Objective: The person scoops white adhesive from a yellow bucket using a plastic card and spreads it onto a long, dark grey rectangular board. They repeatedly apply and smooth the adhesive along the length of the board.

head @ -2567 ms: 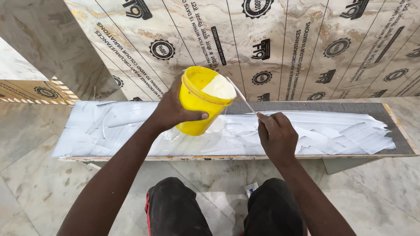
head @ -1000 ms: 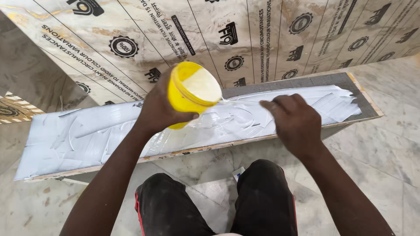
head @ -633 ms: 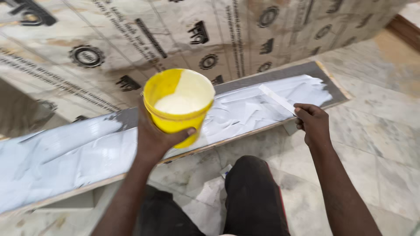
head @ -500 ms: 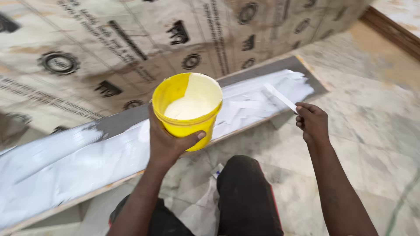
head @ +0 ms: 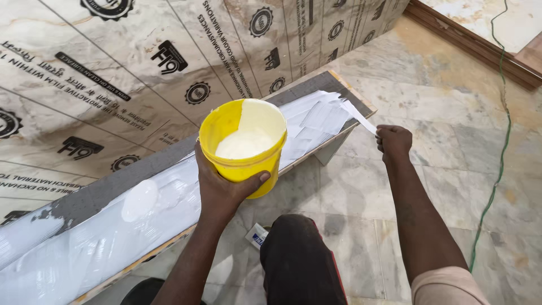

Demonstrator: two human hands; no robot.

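Bucket point(head: 244, 146) now nearer, left hand point(head: 223, 186) gripping; right hand point(head: 393, 141) pinching spreader point(head: 358, 116) past board's end point(head: 361, 104).

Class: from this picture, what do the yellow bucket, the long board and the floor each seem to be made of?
Yellow bucket: probably plastic, with a smooth moulded rim and a slight sheen. Long board: likely plywood or a similar sheet with a grey face, partly under wet white paste. Floor: polished stone, probably marble, veined and glossy.

Open floor to the right, blocked along the left

Bare marble floor point(head: 451, 113) right of the right hand point(head: 393, 141); leaning film-covered slabs point(head: 141, 62) wall off the far side, paste-coated board point(head: 113, 214) bars the left, yellow bucket point(head: 244, 144) held above its near edge.
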